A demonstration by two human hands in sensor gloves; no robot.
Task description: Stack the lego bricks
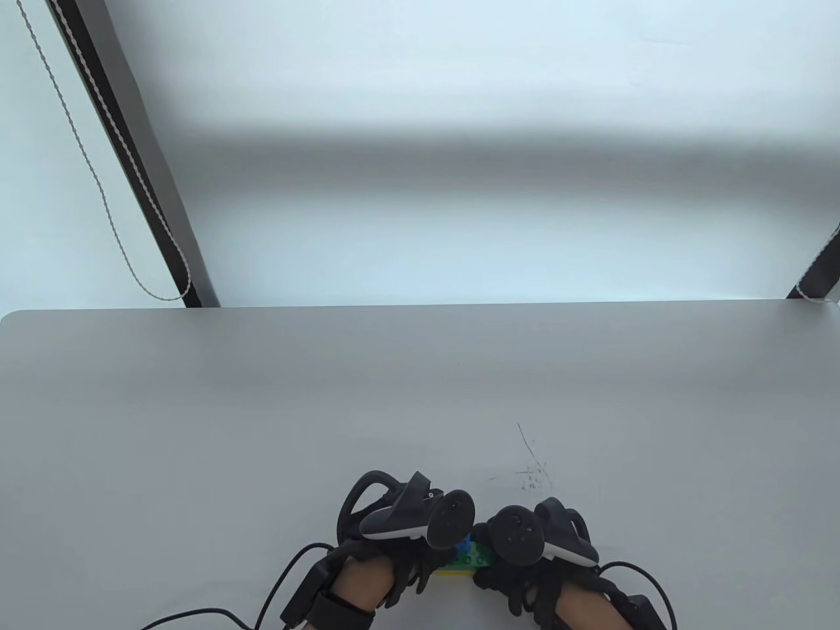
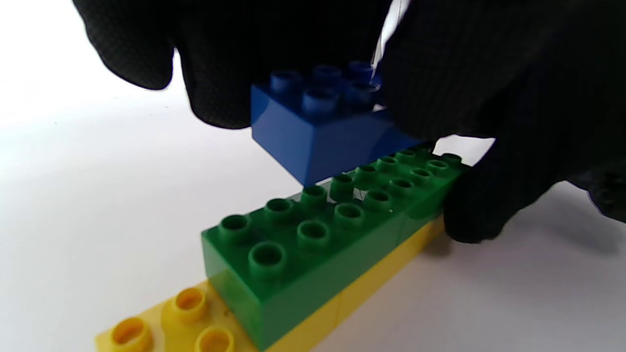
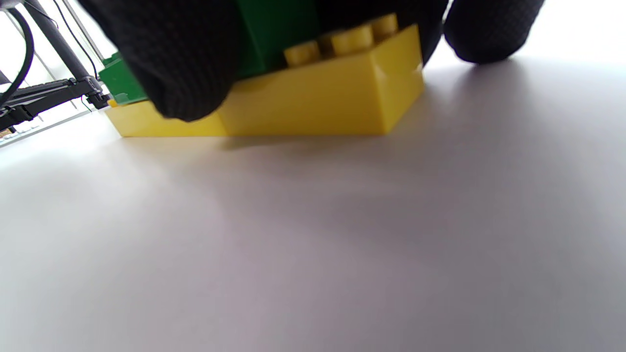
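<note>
I can read no writing on any brick. Close to the tabletop's (image 1: 197, 420) near edge, my left hand (image 1: 394, 525) pinches a small blue plastic brick (image 2: 318, 132), tilted, one corner touching the studs of the long green plastic brick (image 2: 313, 244). The green one sits on a long yellow plastic brick (image 3: 313, 105) lying flat on the tabletop. My right hand (image 1: 538, 545) holds that stack at its end, fingers (image 3: 181, 58) against its side. Open grey surface runs to the far edge and both side edges.
</note>
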